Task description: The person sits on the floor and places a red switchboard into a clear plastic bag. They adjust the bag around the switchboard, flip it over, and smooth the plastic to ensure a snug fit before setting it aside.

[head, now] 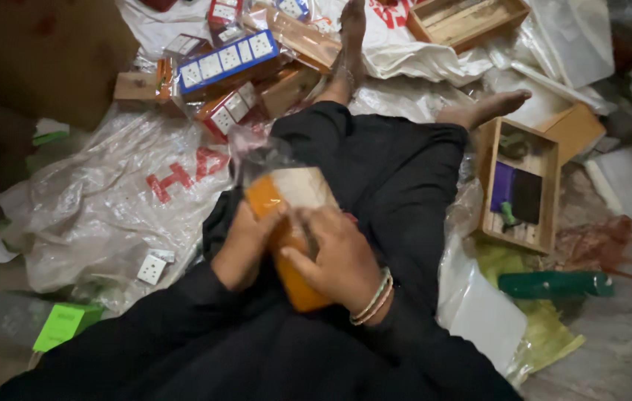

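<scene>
Seen from the head camera, both hands meet over the lap of a person seated on the floor in black clothing. The left hand [245, 241] grips the left edge of an orange-backed wooden board [290, 223], fingers curled around it. The right hand [338, 260], with bangles at the wrist, lies across the board's face, fingers wrapped over it and the thumb pressing near the middle. The board stands tilted between the two hands, its upper end inside a clear plastic sleeve [260, 152] (crumpled, and open at the top).

Beyond the hands, past the knees, lies a pile of switchboards [228, 59] with white sockets on blue and red panels, resting on a wrinkled plastic sheet [108, 200] with red lettering. To the left of the left hand, on that sheet, sits a single white socket [151, 269], and nearer still to the person a green box [63, 325]. To the right of the right hand stands an open wooden box [521, 186] holding small dark parts, with a green-handled tool [555, 284] just below it. Another wooden tray [468, 21] lies far ahead, beside a bare foot [483, 110].
</scene>
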